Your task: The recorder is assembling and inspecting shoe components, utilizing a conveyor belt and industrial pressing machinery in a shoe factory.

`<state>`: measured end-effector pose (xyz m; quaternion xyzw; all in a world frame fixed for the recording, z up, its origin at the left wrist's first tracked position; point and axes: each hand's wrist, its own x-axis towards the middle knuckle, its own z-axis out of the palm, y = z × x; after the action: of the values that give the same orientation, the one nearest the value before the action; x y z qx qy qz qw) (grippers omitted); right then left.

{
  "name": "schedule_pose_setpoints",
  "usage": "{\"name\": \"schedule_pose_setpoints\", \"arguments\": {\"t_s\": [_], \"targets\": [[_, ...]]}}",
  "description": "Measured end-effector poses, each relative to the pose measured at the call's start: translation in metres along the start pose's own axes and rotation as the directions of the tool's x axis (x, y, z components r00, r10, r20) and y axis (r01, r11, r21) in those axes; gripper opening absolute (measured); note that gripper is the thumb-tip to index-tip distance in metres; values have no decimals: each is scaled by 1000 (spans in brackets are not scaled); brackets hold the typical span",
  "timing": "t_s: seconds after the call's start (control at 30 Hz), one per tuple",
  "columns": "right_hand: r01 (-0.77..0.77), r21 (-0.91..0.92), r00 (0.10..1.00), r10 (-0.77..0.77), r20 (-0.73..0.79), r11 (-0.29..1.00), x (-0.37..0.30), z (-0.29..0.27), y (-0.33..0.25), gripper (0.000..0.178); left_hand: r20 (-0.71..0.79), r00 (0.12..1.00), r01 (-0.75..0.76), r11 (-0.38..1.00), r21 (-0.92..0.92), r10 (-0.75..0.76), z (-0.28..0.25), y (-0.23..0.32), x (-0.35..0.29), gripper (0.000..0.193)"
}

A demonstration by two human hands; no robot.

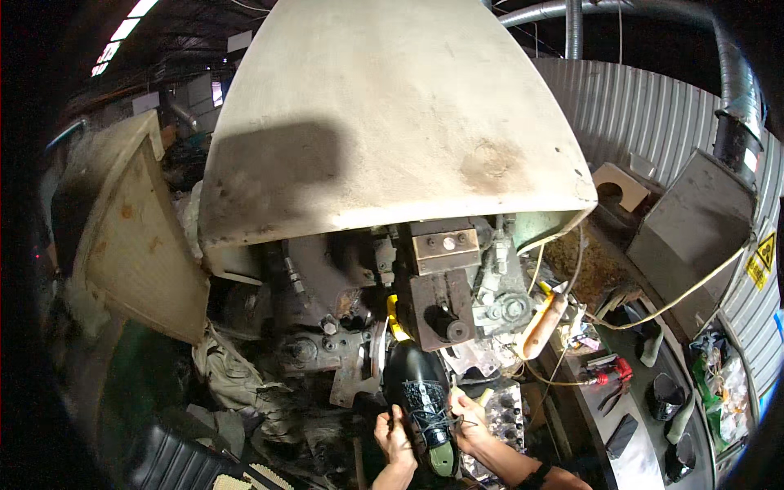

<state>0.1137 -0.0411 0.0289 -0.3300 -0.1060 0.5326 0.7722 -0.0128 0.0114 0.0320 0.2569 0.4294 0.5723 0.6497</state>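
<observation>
A black lace-up shoe (415, 377) sits toe-forward in the middle of the machine, its laces (429, 404) showing on top. From its heel end sticks a green shoe last (442, 459). My left hand (395, 441) grips the shoe's left side, thumb raised along it. On the other side, my right hand (469, 420) closes around the shoe near the laces. The toe lies under the machine's dark metal block (441, 306), beside a yellow strip (397, 318). Metal jaws flank the shoe: a left jaw (347, 367) and a right jaw (474, 357).
A big cream machine cover (400, 122) overhangs the work. To the right lie a wooden-handled tool (542, 331), red-handled pliers (614, 376) and black cups (665, 396) on a grey bench. A black padded seat (175, 461) stands at lower left. Crumpled cloth (237, 376) hangs left.
</observation>
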Motion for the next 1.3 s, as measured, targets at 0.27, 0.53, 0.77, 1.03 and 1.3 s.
{"name": "schedule_pose_setpoints", "arguments": {"t_s": [0.27, 0.53, 0.77, 1.03, 1.3], "targets": [[-27, -199, 983, -10, -183, 980, 0, 3, 8, 14, 23, 991, -129, 992, 12, 129, -16, -39, 13, 39], [-164, 78, 984, 169, -57, 983, 3, -7, 2, 16, 82, 993, -77, 992, -105, 86, -5, -25, 8, 28], [-54, 78, 997, 58, -45, 995, -24, 21, -2, 29, 50, 995, -86, 996, 10, 86, -17, -28, 2, 29], [27, -440, 994, -70, -82, 897, -9, -16, 7, 42, 72, 997, -13, 999, -43, 16, -10, -13, -4, 28], [124, -478, 990, -74, 122, 870, -39, 19, 3, 54, 303, 929, 258, 960, -110, -214, -14, -12, -41, 53]]}}
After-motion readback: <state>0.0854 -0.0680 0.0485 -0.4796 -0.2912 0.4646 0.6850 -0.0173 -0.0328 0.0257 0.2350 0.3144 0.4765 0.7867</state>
